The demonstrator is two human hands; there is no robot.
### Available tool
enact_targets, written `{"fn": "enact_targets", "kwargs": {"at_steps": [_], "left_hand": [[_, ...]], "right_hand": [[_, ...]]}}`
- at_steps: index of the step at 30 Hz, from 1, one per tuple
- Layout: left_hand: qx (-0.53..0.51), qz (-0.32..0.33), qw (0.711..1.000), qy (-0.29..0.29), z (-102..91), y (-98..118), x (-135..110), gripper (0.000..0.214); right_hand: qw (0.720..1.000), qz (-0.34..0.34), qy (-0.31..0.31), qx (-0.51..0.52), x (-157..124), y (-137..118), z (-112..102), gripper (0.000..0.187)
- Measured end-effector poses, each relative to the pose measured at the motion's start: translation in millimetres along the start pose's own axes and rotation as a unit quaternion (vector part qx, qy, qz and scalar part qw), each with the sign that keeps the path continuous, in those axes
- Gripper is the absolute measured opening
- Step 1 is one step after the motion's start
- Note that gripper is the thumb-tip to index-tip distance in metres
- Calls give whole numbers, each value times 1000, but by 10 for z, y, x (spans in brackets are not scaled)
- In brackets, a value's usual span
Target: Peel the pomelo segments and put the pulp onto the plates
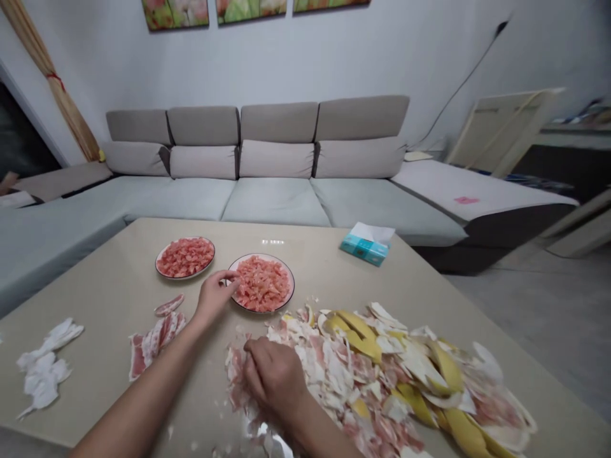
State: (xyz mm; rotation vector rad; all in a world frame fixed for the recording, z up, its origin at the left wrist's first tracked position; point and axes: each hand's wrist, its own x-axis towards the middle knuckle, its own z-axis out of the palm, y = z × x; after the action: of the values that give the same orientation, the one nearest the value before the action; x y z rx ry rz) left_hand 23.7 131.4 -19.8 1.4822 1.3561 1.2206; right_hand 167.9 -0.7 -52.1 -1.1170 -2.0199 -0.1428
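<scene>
My left hand [217, 296] reaches to the left rim of a white, dark-edged plate [290, 280] heaped with pink-red pomelo flesh [262, 283]. Its thumb and fingers are drawn together beside the flesh; whatever they hold is too small to name. Lower down, my right hand [277, 378] is closed in a loose fist at the left end of a pile of torn pomelo membrane and white pith [329, 369]. Its curled fingers hide anything inside. Left of my left forearm lie several unpeeled pomelo segments [160, 334], with one slim segment [169, 305] just behind them.
Another plate of pomelo flesh [185, 257] stands at the back left. Yellow pomelo rind [358, 334] lies across the pile on the right. Crumpled tissues [48, 366] are at the left, and a blue tissue pack [366, 243] at the back. Behind the table [315, 238] runs a grey sofa [272, 197].
</scene>
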Motion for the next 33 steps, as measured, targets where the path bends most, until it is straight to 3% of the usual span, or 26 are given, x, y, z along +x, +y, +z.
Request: {"fn": "enact_targets", "kwargs": {"at_steps": [3,5,9,12,13,15,16,18,24,29,31,33], "left_hand": [[-27,-11,1000,-10,75,54,245,14],[-63,-32,997,-17,81,85,198,17],[-160,-110,980,-48,20,115,-304,29],[-230,-185,953,-71,-33,111,-754,26],[-329,-256,906,-72,-46,107,-871,24],[-468,-323,821,-58,-62,99,-1031,24],[-507,-341,789,-61,-68,94,-1076,25],[-544,-345,761,-70,-78,85,-1111,28],[-558,-323,758,-102,-121,59,-1137,38],[-547,-302,767,-143,-143,74,-1200,42],[-531,-280,787,-145,-161,73,-1211,36],[-483,-243,829,-146,-180,57,-1219,29]], "right_hand": [[1000,-3,5,-13,-11,-2,29,24],[1000,6,15,-13,-13,-2,43,24],[999,23,47,-7,-30,8,69,31],[998,49,28,31,-42,1,60,31],[997,56,11,60,-40,-8,47,24],[989,69,-22,126,-26,-33,16,22],[985,72,-34,154,-16,-47,2,26],[978,77,-48,186,1,-73,-11,27],[974,93,-79,191,-25,-112,68,24],[948,139,-74,276,-28,-109,99,18],[931,177,-57,313,2,-99,81,17],[912,227,-45,340,37,-85,55,16]]}}
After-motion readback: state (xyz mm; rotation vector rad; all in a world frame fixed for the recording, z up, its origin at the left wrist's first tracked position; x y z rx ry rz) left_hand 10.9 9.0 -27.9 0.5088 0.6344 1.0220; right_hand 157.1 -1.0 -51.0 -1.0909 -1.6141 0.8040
